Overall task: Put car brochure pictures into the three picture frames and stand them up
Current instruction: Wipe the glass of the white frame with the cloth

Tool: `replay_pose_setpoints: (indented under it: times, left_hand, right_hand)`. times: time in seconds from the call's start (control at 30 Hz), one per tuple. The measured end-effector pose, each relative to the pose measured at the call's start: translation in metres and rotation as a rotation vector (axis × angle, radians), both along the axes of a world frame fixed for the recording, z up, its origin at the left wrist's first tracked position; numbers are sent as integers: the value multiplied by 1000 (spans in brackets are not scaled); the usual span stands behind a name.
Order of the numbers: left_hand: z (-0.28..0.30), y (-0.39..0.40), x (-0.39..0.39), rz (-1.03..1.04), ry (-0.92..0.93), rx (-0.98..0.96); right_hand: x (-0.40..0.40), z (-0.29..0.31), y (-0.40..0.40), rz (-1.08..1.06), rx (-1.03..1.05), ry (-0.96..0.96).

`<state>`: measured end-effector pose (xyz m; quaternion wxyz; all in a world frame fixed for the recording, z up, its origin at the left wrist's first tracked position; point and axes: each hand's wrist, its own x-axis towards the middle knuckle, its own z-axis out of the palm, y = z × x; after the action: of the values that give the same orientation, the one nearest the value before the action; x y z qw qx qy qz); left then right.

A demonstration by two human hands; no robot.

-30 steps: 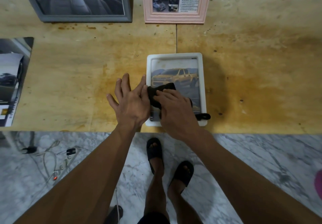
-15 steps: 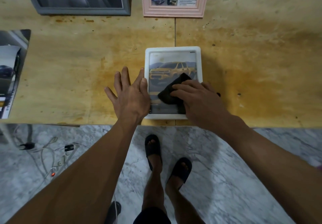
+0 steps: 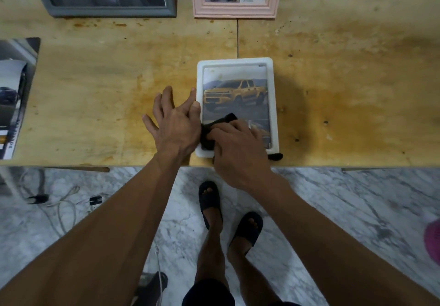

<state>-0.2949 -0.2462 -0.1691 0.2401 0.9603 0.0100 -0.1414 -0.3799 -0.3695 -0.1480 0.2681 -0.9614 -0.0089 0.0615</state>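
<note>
**White frame flat on desk, cloth on its glass**

White frame [image 3: 273, 105] lying face up near the front edge of the desk [image 3: 345, 79], just right of the seam between the two boards. Yellow pickup picture [image 3: 235, 93] inside, upright to the viewer. Black cloth [image 3: 210, 130] bunched on the lower left of the glass, one dark end poking out past the frame's lower right corner.

Right hand [image 3: 238, 146] over the frame's lower part, fingers [image 3: 234, 127] curled down onto the cloth, grasping it against the glass. Left hand [image 3: 175, 124] flat on the desk along the frame's left edge, fingers spread and released, thumb and forefinger touching the white border.

At the back of the desk: pink frame [image 3: 234, 11] standing, brochure page with small car photos and text inside. Left of it, grey frame [image 3: 112, 11] standing, dark car-interior picture inside. Both cut off by the top of the view.

Far left of the desk: open brochure [image 3: 12, 96], dark pages, partly out of view.

Below the desk edge: marble floor [image 3: 333, 210], two feet in black slippers [image 3: 210, 198], tangle of cables [image 3: 64, 201] at left, pink object at the right margin, too cropped to identify.
</note>
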Motion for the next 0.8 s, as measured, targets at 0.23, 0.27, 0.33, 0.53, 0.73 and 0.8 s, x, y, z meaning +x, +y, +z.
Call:
replay_pose_setpoints:
  times: [0.23, 0.27, 0.33, 0.53, 0.73, 0.8]
  left_hand:
    - [-8, -5, -7, -12, -63, 54]
    - [-11, -5, -8, -14, -79, 67]
    - [-14, -5, -9, -9, -83, 76]
    - [-12, -4, -9, -7, -86, 74]
    - [-12, -5, -10, -4, -87, 69]
    - [-12, -5, -9, -2, -89, 70]
  right_hand:
    - [-5, -1, -33, 200, -233, -118]
    - [-6, -1, -38, 208, -251, -131]
    - [-10, -3, -48, 207, -280, -149]
    - [-13, 0, -66, 223, -347, -185]
    - [-16, 9, -81, 228, -340, -173]
    - [-11, 15, -81, 223, -320, -122]
